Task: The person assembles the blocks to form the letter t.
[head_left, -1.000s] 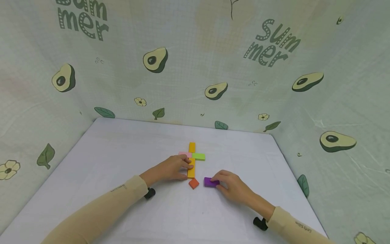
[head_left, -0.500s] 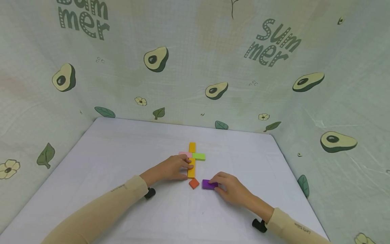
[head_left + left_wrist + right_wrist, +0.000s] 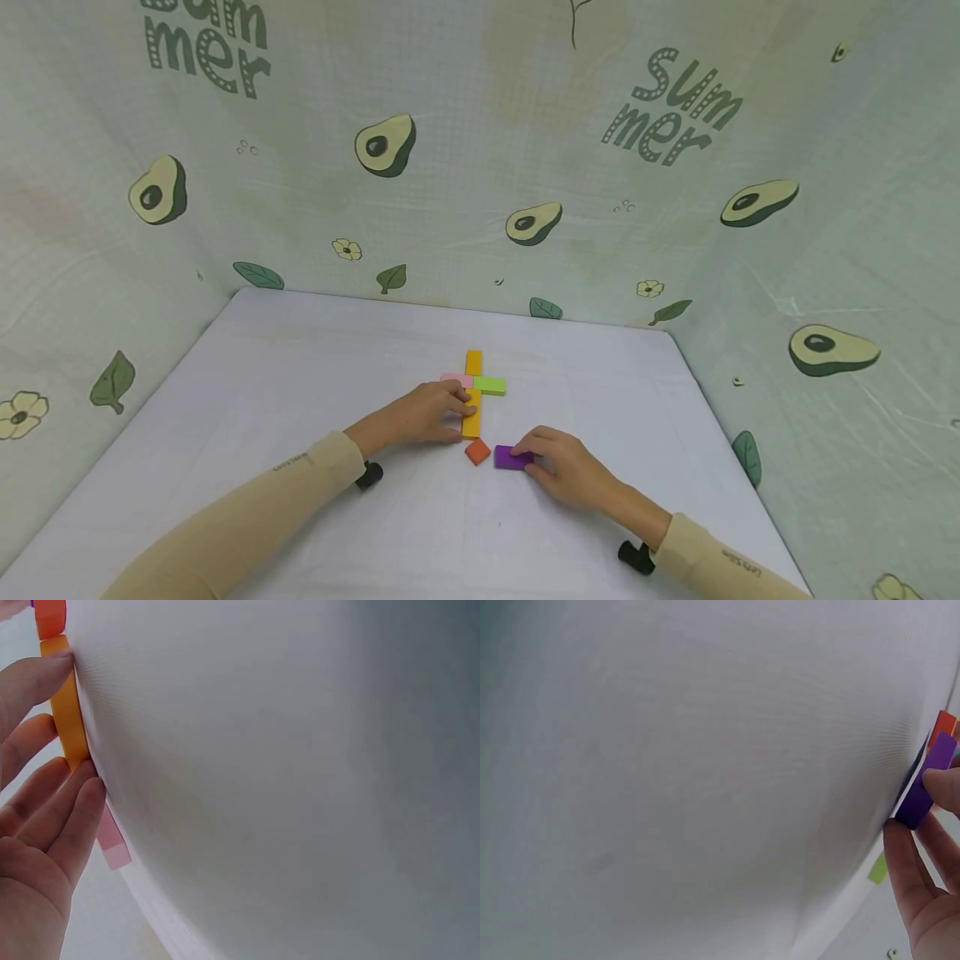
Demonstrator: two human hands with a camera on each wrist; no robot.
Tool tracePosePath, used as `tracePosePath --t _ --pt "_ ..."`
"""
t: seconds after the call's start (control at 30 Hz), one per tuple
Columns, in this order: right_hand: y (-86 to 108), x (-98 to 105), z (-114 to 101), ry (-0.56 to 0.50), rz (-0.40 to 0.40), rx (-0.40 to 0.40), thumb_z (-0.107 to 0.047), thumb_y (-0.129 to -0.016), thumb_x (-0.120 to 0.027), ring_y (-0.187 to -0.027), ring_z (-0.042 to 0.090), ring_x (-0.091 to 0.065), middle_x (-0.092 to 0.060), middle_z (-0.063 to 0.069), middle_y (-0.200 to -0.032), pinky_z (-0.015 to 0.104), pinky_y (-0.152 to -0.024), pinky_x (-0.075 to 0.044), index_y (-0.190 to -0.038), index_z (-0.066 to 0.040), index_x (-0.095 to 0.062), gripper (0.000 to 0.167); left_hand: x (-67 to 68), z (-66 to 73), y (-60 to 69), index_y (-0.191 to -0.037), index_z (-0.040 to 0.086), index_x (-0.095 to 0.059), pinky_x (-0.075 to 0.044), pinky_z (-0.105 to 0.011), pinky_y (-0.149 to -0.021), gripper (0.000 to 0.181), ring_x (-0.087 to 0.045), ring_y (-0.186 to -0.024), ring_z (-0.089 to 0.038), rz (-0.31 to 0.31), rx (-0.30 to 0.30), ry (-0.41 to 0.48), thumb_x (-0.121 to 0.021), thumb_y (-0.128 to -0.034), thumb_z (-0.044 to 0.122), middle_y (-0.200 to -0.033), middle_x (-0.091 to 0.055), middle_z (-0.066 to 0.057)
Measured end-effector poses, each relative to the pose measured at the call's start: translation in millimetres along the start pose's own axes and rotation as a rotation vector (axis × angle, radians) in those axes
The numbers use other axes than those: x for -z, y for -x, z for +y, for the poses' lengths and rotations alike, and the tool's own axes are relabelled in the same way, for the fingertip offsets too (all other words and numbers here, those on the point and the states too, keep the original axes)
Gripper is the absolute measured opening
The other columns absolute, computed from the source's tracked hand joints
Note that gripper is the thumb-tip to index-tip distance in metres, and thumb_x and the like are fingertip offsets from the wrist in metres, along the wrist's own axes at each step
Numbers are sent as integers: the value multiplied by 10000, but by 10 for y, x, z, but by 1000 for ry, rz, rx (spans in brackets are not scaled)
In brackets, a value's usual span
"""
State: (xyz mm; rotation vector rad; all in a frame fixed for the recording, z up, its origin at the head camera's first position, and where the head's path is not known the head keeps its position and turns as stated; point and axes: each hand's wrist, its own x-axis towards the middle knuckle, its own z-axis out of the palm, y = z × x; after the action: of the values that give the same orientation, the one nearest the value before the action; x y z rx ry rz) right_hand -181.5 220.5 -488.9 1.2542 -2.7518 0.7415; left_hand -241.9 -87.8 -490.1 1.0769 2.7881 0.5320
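My left hand [image 3: 427, 412] holds the nearer yellow block [image 3: 471, 426], its thumb by the near end and its fingers farther up, close to a pink block [image 3: 453, 377]. This yellow block lines up with a second yellow block [image 3: 473, 362] behind it. Pink on the left and a light green block [image 3: 491, 386] on the right form a cross with them. An orange-red block [image 3: 477, 452] lies like a diamond at the near end of the column. Between thumb and fingers, my right hand [image 3: 568, 468] pinches a purple block [image 3: 925, 784], just right of the orange-red one.
All the blocks are on a white tabletop [image 3: 337, 533]. Cloth walls [image 3: 450, 192] printed with avocados and leaves rise behind and on both sides. Each wrist carries a small black camera, such as the right wrist camera [image 3: 636, 557].
My right hand has moved the purple block a little left and towards me, closer to the orange-red block. The left hand and the other blocks have stayed put.
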Motion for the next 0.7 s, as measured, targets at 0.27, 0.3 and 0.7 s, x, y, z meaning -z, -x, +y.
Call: tracePosePath --t 0.27,0.3,0.7 --pt "-7 -6 -28 -9 -6 -5 -22 -916 -811 -1088 112 -700 -724 -62 -1162 339 -932 -612 -1160 -173 -771 290 20 11 1 -1382 168 -730 -537 -344 -1075 503 -629 -1211 -156 -5 10 4 -854 -925 338 -1310 -665 15" --pt "-6 -7 -32 -10 -1 4 -17 -912 -812 -1084 116 -702 -726 -59 -1159 342 -929 -613 -1158 -170 -770 292 22 14 1 -1382 168 -729 -537 -344 -1074 503 -629 -1211 -156 -5 11 4 -854 -925 338 -1311 -666 15" --pt "-4 1 -41 -12 1 39 1 -909 -811 -1066 113 -698 -719 -61 -1153 335 -931 -612 -1150 -165 -770 295 38 34 -11 -1382 170 -730 -538 -351 -1073 501 -629 -1213 -163 -9 17 3 -851 -927 343 -1317 -667 8"
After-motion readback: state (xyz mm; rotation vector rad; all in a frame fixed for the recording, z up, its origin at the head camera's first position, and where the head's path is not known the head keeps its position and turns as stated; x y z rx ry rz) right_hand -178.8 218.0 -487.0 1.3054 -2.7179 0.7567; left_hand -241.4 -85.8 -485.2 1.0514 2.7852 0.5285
